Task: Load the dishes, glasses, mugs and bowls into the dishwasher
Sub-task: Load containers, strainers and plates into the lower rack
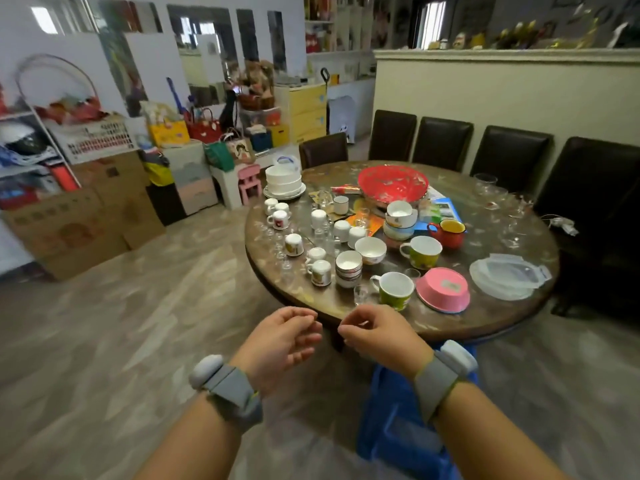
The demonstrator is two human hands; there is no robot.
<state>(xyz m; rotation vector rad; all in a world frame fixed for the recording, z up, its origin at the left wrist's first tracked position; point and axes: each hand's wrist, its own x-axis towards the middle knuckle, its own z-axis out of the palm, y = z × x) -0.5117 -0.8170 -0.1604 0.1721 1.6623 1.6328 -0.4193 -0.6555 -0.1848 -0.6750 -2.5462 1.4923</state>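
Grey bands on both wrists, forearms reaching in from the bottom edge. Left hand [282,336] palm up, fingers loosely curled and a little apart, holding nothing. Right hand [375,332] just beside it, fingers bent inward, thumb tip near the forefinger, nothing visible between them. Both hovering at the near rim of the round table [491,318], not touching it.

Crockery all on the tabletop: green mug [394,289] nearest the hands, small clear glass [361,294] touching its left side, pink bowl [443,289] upside down just to the right. Stack of small white bowls [349,268] behind the glass, white floral bowl [370,249] beyond that. Second green mug [423,251] near the middle, red mug [447,232] behind it, coloured bowls stacked [401,220] to its left. Little white cups [277,213] and tiny glasses scattered along the left side. Pile of white dishes [284,183] at the far left rim. Big red platter [393,185] toward the back. Stemmed glasses [498,195] at the far right (hard to count, blurred). Clear plastic lids [509,276] on the right edge.

Blue plastic stool [391,420] on the floor under the right forearm. Dark chairs [443,143] along the far wall side. No dishwasher in view.
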